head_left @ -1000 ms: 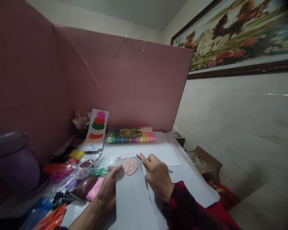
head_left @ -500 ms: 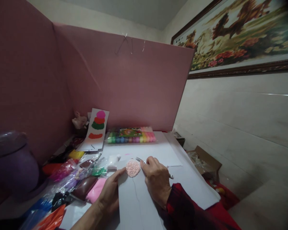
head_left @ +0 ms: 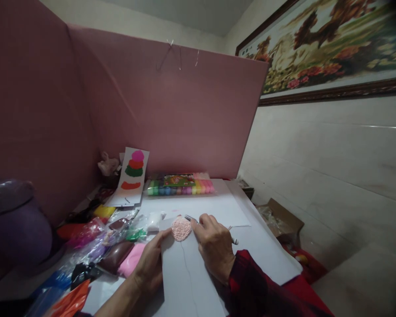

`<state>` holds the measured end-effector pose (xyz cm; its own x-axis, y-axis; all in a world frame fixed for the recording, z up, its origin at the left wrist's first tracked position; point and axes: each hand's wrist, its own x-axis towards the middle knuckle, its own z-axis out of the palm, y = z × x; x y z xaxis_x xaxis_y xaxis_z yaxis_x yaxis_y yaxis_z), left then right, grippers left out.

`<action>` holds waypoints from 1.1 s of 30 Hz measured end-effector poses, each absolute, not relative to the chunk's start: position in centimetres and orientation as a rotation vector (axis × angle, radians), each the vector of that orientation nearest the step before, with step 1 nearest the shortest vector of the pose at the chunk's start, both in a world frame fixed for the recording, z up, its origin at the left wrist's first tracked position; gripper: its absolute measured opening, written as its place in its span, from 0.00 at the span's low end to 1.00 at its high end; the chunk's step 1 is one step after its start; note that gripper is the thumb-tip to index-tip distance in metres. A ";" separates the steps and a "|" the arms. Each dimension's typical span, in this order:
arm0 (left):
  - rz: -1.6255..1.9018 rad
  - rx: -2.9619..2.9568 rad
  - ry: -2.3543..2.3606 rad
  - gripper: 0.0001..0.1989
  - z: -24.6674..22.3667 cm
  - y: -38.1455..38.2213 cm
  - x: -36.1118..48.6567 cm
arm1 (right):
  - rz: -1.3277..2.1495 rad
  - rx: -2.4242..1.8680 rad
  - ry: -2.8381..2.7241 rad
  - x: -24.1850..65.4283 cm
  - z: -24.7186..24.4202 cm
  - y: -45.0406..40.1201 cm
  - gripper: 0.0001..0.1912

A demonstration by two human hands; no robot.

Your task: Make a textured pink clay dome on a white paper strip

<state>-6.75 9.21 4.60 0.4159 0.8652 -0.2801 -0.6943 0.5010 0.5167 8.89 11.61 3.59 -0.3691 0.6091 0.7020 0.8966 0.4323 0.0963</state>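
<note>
My left hand (head_left: 151,256) grips the left edge of a white paper card (head_left: 189,281), thumb on top near a clay disc. That pale pink clay disc (head_left: 181,229) is flat and round, its surface covered in small dents. A thin drawn line runs down the card from it. My right hand (head_left: 215,246) is closed round a metal fork (head_left: 188,218), whose tines point left at the disc's upper right edge. Whether the tines touch the clay I cannot tell. The fork's handle end (head_left: 235,241) shows beyond the hand, and its middle is hidden in the fist.
Bagged clay in several colours lies at left, with a pink pack (head_left: 132,259) beside my left hand. Behind are a clear pack of coloured clay (head_left: 181,185) and a card with coloured shapes (head_left: 132,176). A purple container (head_left: 18,233) stands left, an opened cardboard box (head_left: 284,220) right.
The fork's tines have come slightly left and lower, over the disc's upper right edge. My left hand keeps its hold on the card. The whole view has shifted a little.
</note>
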 end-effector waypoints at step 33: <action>0.983 0.341 0.452 0.20 4.4 9.5 -7.0 | -0.657 -1.298 -2.126 8.6 4.2 11.1 0.11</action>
